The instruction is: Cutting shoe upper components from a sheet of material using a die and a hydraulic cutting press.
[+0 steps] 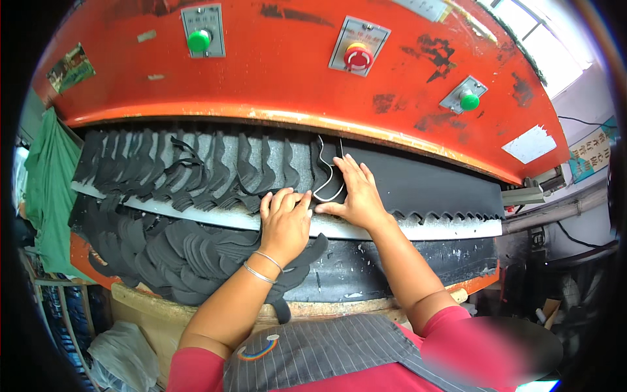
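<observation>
Cutter [330, 173], one: a thin pale metal strip bent into a wavy-sided, round-ended outline, set at the left end of the uncut foam, between the hands.

Foam sheet [424, 176], black, smooth and matt, its lower edge cut in scallops; layers too close to count.

Offcuts [245, 160]: dark, upright, wavy-edged strips ranked to the left on a grey speckled surface; more than ten, exact number not clear.

Foam pieces [189, 255]: soft, rounded, charcoal, heaped in overlapping stacks below the white board edge [418, 227]; too many overlaps to count.

Left hand [287, 215], one: palm down, fingers slightly bent and apart, thumb near the cutter's lower left curve; whether it pinches anything, cannot tell. Bangles [259, 275] on the wrist, two, thin, silvery.

Right hand [359, 196], one: fingers against the cutter's right side, thumb spread away from them by its lower end; whether it grips, cannot tell.

Machine panel [287, 72], one: orange-red painted, scuffed. Green buttons [198, 40], two, domed; red button [358, 59], one, round.

Green cloth [55, 189], one, creased, hanging at left.

Apron [326, 346], one, grey pinstripe, with one rainbow patch [259, 349].
</observation>
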{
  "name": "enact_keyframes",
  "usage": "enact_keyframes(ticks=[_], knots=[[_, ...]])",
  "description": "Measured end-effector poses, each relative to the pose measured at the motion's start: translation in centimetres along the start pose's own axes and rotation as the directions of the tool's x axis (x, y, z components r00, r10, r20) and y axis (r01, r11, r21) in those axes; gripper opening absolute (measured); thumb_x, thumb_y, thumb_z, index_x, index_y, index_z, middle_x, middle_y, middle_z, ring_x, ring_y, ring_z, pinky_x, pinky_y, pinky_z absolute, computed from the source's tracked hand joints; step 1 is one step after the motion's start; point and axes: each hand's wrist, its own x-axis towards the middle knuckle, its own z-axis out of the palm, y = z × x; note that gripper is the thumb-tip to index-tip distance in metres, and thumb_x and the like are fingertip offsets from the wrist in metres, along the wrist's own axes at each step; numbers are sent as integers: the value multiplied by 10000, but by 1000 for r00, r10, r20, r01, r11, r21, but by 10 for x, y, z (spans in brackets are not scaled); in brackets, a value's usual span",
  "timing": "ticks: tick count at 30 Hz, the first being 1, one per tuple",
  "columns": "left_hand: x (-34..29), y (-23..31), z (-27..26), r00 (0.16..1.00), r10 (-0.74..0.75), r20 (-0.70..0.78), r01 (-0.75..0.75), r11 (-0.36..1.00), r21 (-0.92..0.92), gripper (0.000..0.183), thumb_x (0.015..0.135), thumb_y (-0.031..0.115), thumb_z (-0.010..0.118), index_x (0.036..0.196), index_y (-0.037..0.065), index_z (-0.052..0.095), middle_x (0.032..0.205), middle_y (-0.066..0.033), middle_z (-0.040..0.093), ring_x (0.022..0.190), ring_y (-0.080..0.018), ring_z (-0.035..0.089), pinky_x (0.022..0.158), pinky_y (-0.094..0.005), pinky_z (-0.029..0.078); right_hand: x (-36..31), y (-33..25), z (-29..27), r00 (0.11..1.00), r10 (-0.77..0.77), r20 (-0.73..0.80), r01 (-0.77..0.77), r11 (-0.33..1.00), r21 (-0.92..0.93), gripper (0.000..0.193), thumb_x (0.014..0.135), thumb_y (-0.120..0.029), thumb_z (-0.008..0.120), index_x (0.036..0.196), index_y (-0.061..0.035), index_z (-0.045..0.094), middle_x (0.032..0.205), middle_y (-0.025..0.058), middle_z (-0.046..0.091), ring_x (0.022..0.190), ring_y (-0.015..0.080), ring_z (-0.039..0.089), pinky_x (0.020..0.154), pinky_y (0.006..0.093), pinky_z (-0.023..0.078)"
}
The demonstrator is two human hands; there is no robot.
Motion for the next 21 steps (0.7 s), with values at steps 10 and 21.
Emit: enact_keyframes(ticks=[10, 21], knots=[[38, -24, -199, 591, -27, -807, -151, 978, -143, 299, 1020, 193, 453, 912, -16, 637, 884, -62, 601, 845, -139, 571, 786, -293, 472, -19, -44, -193, 233, -193, -953, 119, 978, -169, 576, 991, -434, 446, 1333, 30, 436, 1434, 177, 372, 1389, 320, 276, 1134, 463, 202], [22, -8, -213, 873, 47, -485, -119, 986, -118, 259, 952, 154, 548, 732, 16, 556, 705, -118, 505, 643, -232, 513, 620, -328, 410, -10, -25, -174, 326, -271, -906, 193, 957, -217, 306, 895, -135, 551, 1181, -28, 552, 1354, 154, 450, 1272, 320, 401, 1064, 491, 293]])
